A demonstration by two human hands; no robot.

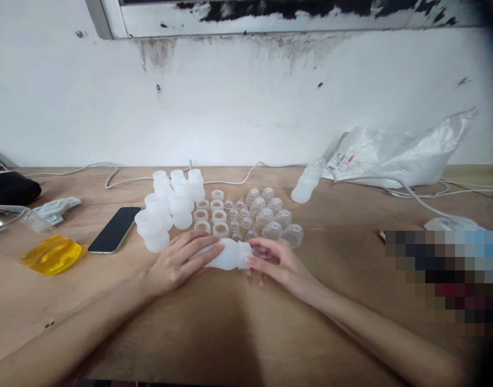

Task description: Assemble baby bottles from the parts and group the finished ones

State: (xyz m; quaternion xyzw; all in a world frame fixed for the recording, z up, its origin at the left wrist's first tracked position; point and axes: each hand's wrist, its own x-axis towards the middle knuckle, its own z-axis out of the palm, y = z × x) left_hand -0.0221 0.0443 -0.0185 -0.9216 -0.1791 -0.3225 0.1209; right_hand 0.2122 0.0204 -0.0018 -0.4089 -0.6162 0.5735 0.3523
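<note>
Lying on its side between my hands is a frosted white baby bottle (227, 255). My left hand (179, 260) is wrapped round its body. At the neck end, my right hand (282, 263) pinches the white collar ring (244, 255); a clear part, partly hidden by the fingers, sticks out beyond it. Just behind are rows of white collar rings (201, 215), clear teats (246, 222) and clear dome caps (264, 218). Several frosted bottle bodies (153, 239) stand upright behind my left hand.
A capped bottle (306, 183) stands tilted-looking at the back right, near a clear plastic bag (395, 156). On the left lie a phone (114, 230), a clear container (12, 236) with a yellow patch, and a black pouch (12, 188). White cables (250, 174) run along the wall.
</note>
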